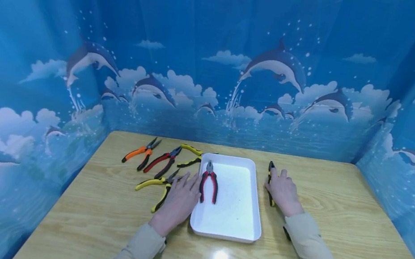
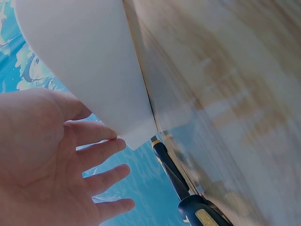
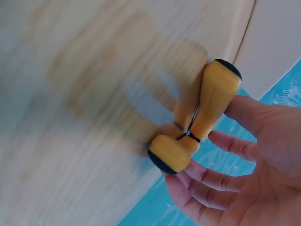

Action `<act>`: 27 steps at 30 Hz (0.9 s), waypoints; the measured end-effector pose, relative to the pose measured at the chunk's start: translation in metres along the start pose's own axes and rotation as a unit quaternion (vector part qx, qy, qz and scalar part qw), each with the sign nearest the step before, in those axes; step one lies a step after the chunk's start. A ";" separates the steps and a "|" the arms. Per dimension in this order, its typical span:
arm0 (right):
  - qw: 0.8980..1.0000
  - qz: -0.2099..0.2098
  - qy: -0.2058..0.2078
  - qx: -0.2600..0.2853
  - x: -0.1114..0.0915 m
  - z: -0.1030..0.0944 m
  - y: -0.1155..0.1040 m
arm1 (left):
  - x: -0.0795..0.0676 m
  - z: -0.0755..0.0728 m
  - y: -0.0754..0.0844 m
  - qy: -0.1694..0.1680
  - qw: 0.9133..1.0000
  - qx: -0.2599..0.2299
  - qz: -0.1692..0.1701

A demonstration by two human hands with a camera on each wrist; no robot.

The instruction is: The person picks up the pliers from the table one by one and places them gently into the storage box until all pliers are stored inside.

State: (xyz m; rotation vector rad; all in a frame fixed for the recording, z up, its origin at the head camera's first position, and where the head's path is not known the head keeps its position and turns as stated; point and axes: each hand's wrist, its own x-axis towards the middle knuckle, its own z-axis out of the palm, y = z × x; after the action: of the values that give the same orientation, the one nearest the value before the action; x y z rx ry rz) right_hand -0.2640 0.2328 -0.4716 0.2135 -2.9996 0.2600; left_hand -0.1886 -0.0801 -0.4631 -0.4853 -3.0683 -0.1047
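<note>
A white tray [image 1: 234, 213] holds red-and-black pliers [image 1: 209, 171], jaws pointing to the far side. My left hand [image 1: 179, 197] lies against the tray's left side with fingers extended; in the left wrist view the index fingertip touches the tray wall [image 2: 89, 61]. To the right of the tray, yellow-and-black pliers [image 1: 271, 200] are on the table, under my right hand [image 1: 283, 192]. The right wrist view shows my thumb on one yellow handle [image 3: 218, 89] and curled fingers at the other, gripping the pliers.
Left of the tray lie orange-and-black pliers [image 1: 144, 151], red-and-black pliers [image 1: 162, 158], and two yellow-and-black pliers, one [image 1: 190, 163] by the tray's far corner and another [image 1: 150, 183] beside my left hand. A dolphin-print curtain [image 1: 210, 57] borders the wooden table [image 1: 94, 229].
</note>
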 end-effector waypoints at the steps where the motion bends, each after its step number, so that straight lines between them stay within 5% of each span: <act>1: 1.000 0.001 -0.002 -0.002 -0.001 0.000 -0.001 | 0.000 0.000 0.000 0.000 1.000 -0.001 0.001; 27: 0.998 -0.021 0.021 -0.051 -0.034 -0.003 -0.013 | -0.001 0.001 -0.001 0.011 1.000 -0.003 0.006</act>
State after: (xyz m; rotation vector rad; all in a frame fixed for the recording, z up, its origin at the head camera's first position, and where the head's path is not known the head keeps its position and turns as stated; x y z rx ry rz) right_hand -0.2279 0.2250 -0.4715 0.2565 -2.9540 0.1042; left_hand -0.1881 -0.0810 -0.4644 -0.4987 -3.0449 -0.1196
